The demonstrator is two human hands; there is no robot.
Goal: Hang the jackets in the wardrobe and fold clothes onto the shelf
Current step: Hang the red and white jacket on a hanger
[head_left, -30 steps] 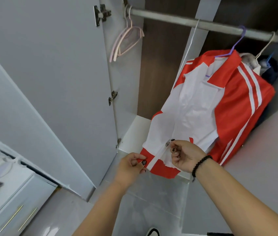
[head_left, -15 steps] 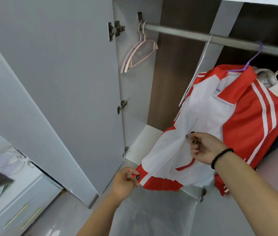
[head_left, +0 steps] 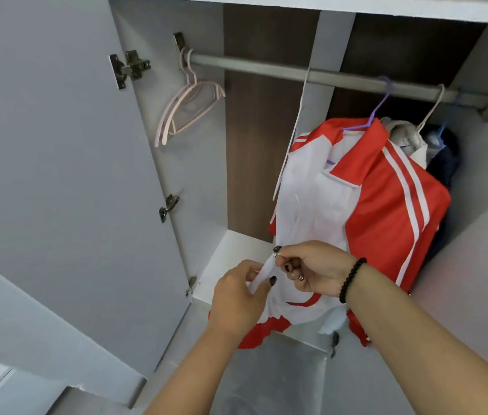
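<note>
Smooth cloth jacket, matt metal rail, plastic hanger

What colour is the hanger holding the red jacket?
Purple hanger, under the red and white jacket; seen in the head view.

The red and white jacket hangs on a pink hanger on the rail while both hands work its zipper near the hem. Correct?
Not quite: the head view shows the red and white jacket on a purple hanger; the pink hangers hang bare at the rail's left end. Both the left hand and right hand do grip its front.

Red-and-white striped jacket; purple hanger; pink hangers; grey rail.
</note>
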